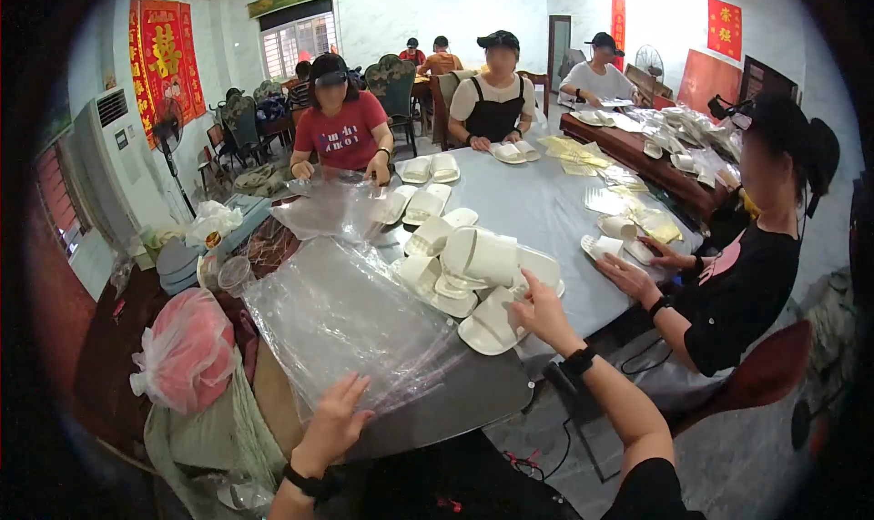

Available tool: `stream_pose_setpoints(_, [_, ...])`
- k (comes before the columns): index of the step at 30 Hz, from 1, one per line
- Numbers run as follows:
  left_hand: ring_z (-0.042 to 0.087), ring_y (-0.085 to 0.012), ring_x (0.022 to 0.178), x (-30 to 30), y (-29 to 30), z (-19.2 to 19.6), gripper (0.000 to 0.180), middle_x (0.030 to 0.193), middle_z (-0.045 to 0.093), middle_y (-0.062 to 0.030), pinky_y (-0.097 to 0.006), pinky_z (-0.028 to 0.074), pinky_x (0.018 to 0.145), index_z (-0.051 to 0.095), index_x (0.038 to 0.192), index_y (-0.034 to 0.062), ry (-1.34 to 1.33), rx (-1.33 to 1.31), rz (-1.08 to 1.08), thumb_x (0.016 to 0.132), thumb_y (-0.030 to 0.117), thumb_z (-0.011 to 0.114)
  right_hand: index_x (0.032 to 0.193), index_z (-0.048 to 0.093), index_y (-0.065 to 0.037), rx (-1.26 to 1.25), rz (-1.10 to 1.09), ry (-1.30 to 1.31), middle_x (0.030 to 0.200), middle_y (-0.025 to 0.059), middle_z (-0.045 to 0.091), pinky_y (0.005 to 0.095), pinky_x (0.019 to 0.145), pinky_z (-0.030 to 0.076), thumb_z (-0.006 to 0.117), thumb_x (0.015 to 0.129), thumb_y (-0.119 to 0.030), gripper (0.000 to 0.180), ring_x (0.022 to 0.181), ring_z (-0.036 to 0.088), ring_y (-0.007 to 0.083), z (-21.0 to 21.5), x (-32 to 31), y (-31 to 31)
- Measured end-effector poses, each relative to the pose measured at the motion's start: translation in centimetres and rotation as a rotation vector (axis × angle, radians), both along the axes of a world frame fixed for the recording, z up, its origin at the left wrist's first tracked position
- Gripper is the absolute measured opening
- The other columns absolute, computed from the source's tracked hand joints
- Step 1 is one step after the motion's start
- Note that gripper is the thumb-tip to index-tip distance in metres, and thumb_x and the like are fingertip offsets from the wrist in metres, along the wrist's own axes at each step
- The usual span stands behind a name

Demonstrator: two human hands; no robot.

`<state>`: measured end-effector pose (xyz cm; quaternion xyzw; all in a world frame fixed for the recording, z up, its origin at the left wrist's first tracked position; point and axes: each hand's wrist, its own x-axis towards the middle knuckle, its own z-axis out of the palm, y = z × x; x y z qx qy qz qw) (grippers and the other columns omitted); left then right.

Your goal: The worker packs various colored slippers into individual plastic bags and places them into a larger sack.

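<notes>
My left hand [335, 422] is open, its fingers stretched out at the near edge of a stack of clear plastic bags [332, 315]. My right hand [548, 318] reaches over the near end of a heap of cream slippers [482, 256], index finger extended and the fingers apart. Its fingertips lie at the side of the nearest slipper [492, 323]; whether they touch it I cannot tell. Both wrists wear dark bands. More cream slippers [428, 203] lie farther back in a row.
Across the table [569, 212], a person in red [341, 128] handles a clear bag. Another person [499, 101] sits behind with slippers. At right, a co-worker in black [742, 274] holds a slipper. A pink bundle in plastic [187, 351] sits at left; yellowish sheets [583, 154] lie farther back.
</notes>
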<state>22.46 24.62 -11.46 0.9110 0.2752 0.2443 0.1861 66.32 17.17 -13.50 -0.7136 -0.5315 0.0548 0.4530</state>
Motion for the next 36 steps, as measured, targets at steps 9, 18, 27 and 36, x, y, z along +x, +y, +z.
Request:
stream_pose_setpoints(9, [0.030, -0.0414, 0.148, 0.9, 1.3, -4.9, 0.064, 0.159, 0.038, -0.0155, -0.076, 0.020, 0.109, 0.050, 0.147, 0.0215, 0.377, 0.199, 0.034, 0.091, 0.044, 0.069, 0.161, 0.021, -0.016, -0.043, -0.026, 0.235, 0.072, 0.0072, 0.066, 0.0374, 0.066, 0.053, 0.071, 0.083, -0.010, 0.093, 0.067, 0.066, 0.0238, 0.9, 1.4, 4.5])
stream_pose_setpoints(18, [0.034, -0.0398, 0.146, -0.9, -2.1, -3.6, 0.058, 0.154, 0.043, -0.0154, -0.073, 0.023, 0.109, 0.054, 0.143, 0.0161, 0.369, 0.157, -0.019, 0.090, 0.032, 0.072, 0.151, 0.043, -0.004, -0.156, 0.179, 0.684, 0.088, 0.0037, 0.066, 0.0273, 0.059, 0.048, 0.071, 0.086, -0.004, 0.071, 0.071, 0.060, 0.0102, 0.7, 2.4, 4.2])
stream_pose_setpoints(27, [0.039, -0.0421, 0.142, -2.0, -1.7, -3.5, 0.055, 0.150, 0.045, -0.0210, -0.065, 0.029, 0.113, 0.060, 0.136, 0.0120, 0.234, 0.131, 0.042, 0.084, 0.020, 0.076, 0.117, 0.069, 0.005, -0.090, 0.127, 0.934, 0.089, 0.0007, 0.066, 0.0240, 0.055, 0.038, 0.074, 0.088, -0.008, 0.032, 0.064, 0.050, 0.0071, 0.8, 1.0, 2.8])
stream_pose_setpoints(36, [0.037, -0.0434, 0.144, -2.3, -1.2, -5.3, 0.054, 0.150, 0.047, -0.0204, -0.061, 0.027, 0.117, 0.060, 0.137, 0.0124, 0.087, 0.081, 0.023, 0.085, 0.016, 0.074, 0.140, 0.047, 0.004, 0.290, 0.187, 1.427, 0.116, 0.0123, 0.067, 0.0298, 0.082, 0.058, 0.061, 0.095, 0.003, 0.048, 0.093, 0.069, 0.0187, 3.8, -7.7, -1.1])
